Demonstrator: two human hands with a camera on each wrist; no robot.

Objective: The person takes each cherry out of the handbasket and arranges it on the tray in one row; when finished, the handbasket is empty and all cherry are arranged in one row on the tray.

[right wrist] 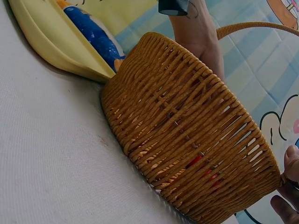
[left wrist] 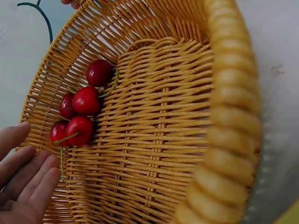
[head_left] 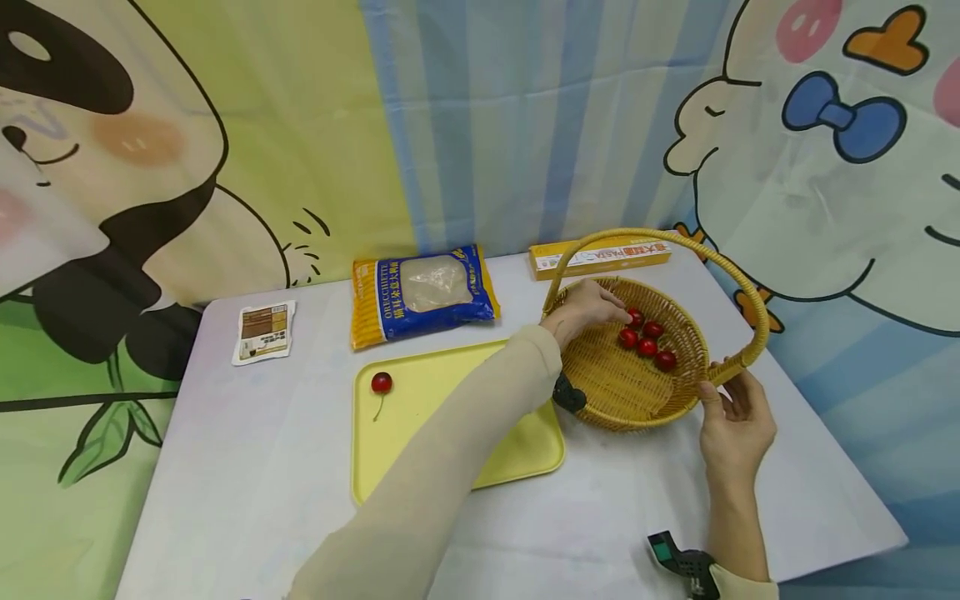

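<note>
Several red cherries (head_left: 647, 347) lie together in a woven wicker basket (head_left: 600, 396), toward its right side. My left hand (head_left: 588, 308) reaches in over the basket's left rim. Its fingers are extended and loosely bent close beside the cherries (left wrist: 86, 100), nothing gripped between them; a green stem shows at the fingertips in the left wrist view. My right hand (head_left: 738, 417) grips the basket's right rim at the foot of the arched handle, thumb on the near side. In the right wrist view, the basket wall (right wrist: 187, 135) partly hides the left hand.
A yellow tray (head_left: 536, 454) with one stemmed cherry (head_left: 382, 383) sits left of the basket, partly under the left sleeve. Behind are a blue-and-yellow pasta bag (head_left: 427, 292) and an orange pasta box (head_left: 637, 257). A small packet (head_left: 264, 332) lies at far left.
</note>
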